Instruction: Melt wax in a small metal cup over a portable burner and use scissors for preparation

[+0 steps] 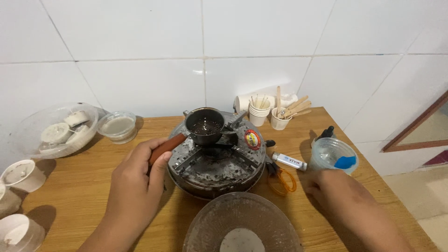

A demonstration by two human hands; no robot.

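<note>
My left hand (135, 179) grips the reddish-brown handle (167, 147) of a small dark metal pot (204, 126). The pot holds a dark liquid and sits on the back part of a round, grimy single-burner stove (219, 161). My right hand (329, 186) rests on the wooden table (84, 184), fingers curled, next to orange-handled scissors (281, 178) and a white lighter (289, 161). Whether it touches the scissors I cannot tell.
A clear plastic bowl (241, 224) stands at the front. A clear cup with a blue piece (333, 156) and a dark dropper bottle (325, 134) are right. Paper cups of wooden sticks (280, 114) stand at the tiled wall. Bowls and cups of white wax (58, 130) sit left.
</note>
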